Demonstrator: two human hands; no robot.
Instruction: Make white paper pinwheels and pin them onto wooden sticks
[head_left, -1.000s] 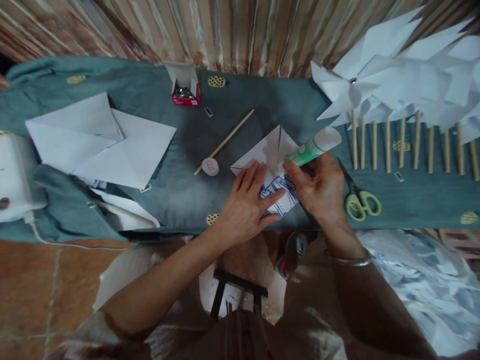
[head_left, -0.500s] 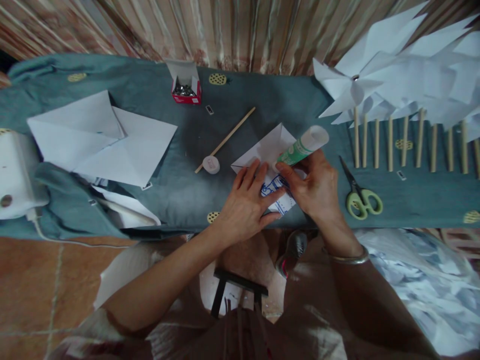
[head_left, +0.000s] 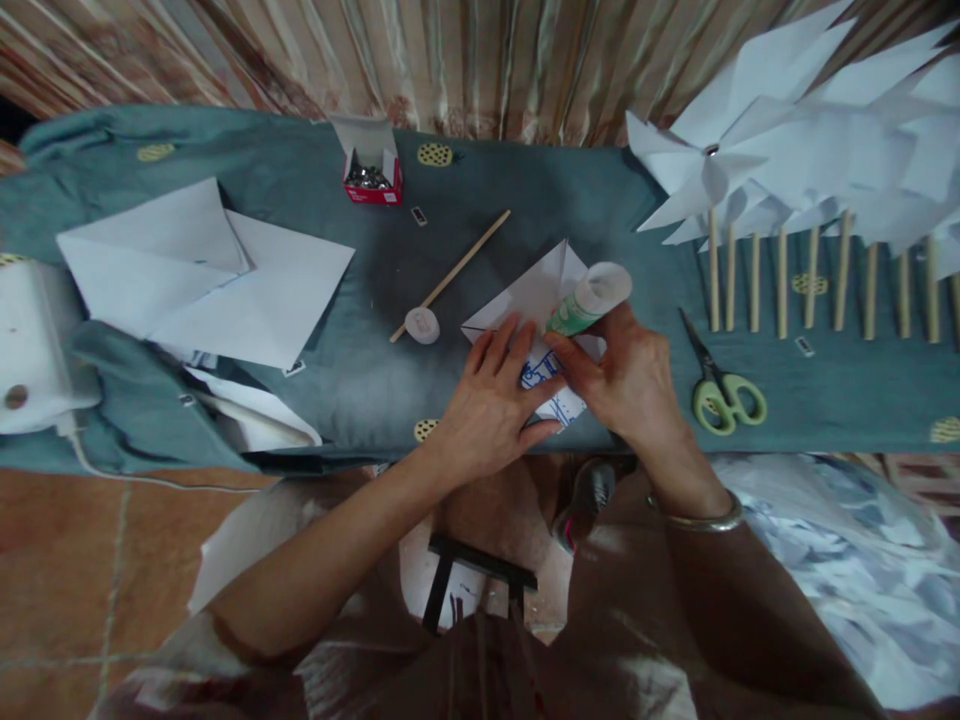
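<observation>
A folded sheet of white paper [head_left: 517, 288] with blue printing on its near part lies on the green cloth. My left hand [head_left: 499, 400] rests flat on it, fingers stretched out and slightly spread. In my right hand [head_left: 626, 375] is a green and white glue stick [head_left: 581, 305], tilted, its lower end down at the paper; the tip itself is hidden by the thumb. Left of the paper lies a thin wooden stick [head_left: 469, 258], with a round white cap [head_left: 422, 325] by its lower end.
Green-handled scissors [head_left: 724, 395] lie to the right. Behind them are several white paper pinwheels [head_left: 712, 165] on sticks. A red box of metal pieces [head_left: 373, 185] stands at the back. White paper sheets [head_left: 277, 275] and a white device with a cord [head_left: 37, 345] are on the left.
My right hand has shifted the glue stick slightly left, and its upper end now leans less to the right. My left hand stays on the paper.
</observation>
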